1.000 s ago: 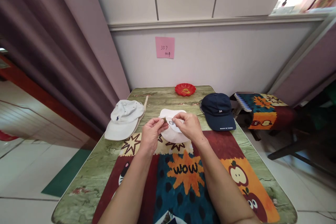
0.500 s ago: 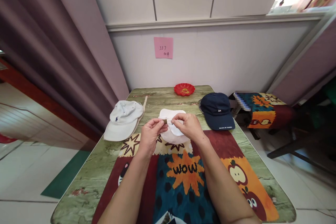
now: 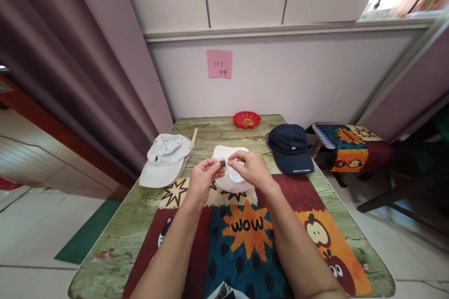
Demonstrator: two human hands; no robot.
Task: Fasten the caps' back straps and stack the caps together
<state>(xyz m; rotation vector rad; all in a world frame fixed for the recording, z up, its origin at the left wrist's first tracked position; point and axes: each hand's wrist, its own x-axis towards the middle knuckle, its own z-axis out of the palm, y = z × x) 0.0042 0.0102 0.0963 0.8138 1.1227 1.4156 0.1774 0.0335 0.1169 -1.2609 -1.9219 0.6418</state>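
The worktop (image 3: pixel 94 243), finished in a green wood pattern, is positioned against the wall. A multicoloured mat (image 3: pixel 245 231), printed with "WOW" and apples, is laid over its near and middle area. A covered stool (image 3: pixel 351 147) is located to the right, apart from the worktop. A navy cap (image 3: pixel 290 147) is placed at the right, brim facing near; a light grey cap (image 3: pixel 166 154) is placed at the left, partly over the mat's far left corner. A white cap (image 3: pixel 231 152) is located between them, at the mat's far edge, behind the hands. The left hand (image 3: pixel 201 180) and right hand (image 3: pixel 254 168) are held in front of it. A red scalloped dish (image 3: pixel 247 119) is set at the far edge. A pink note (image 3: pixel 219 64) is fixed to the wall above. A small brown piece (image 3: pixel 222 163) is clamped in the left grip, thumb against finger. The right grip is closed on a pale strip (image 3: pixel 226 162) beside the piece.
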